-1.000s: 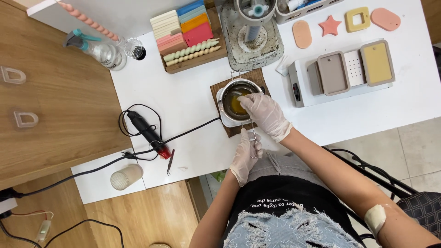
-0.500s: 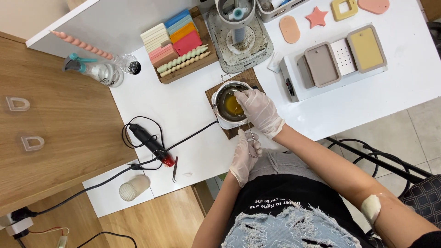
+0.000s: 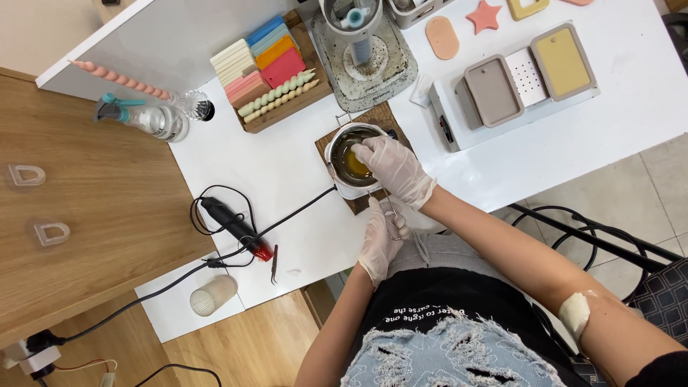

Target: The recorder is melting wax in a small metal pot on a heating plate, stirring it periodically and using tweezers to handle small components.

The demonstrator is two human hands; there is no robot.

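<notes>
The right hand (image 3: 393,169), in a thin white glove, reaches over the pot (image 3: 351,162), its fingers drawn together at the rim above the yellow liquid inside; whether they pinch anything there is too small to tell. The left hand (image 3: 381,236), gloved too, lies just nearer the person, its fingers curled round the wire handle (image 3: 390,215) that runs back from the pot, so that grip is closed on the handle.

The pot stands on a brown board (image 3: 373,123) under the right hand, near the table (image 3: 287,172) edge closest to the person. Beyond the pot, away from the body, a speckled tray (image 3: 390,72) carries a round grey device. To the left of that a wooden box (image 3: 287,107) holds flat bars in cream, blue, orange, red and pink, with pale beaded sticks beside them. Farther left lie a spray bottle (image 3: 143,118) and a twisted pink candle (image 3: 118,79).

Left of the left hand, well apart from it, a black tool with a red tip (image 3: 236,229) lies on the table, its cable looped around it. A ribbed white cup (image 3: 213,295) sits near the table corner past it.

To the right of the pot, a white unit (image 3: 459,122) bears a grey mould (image 3: 494,92) and a yellow mould (image 3: 562,61). A red star (image 3: 484,17) and a peach oval (image 3: 441,37) lie beyond.
</notes>
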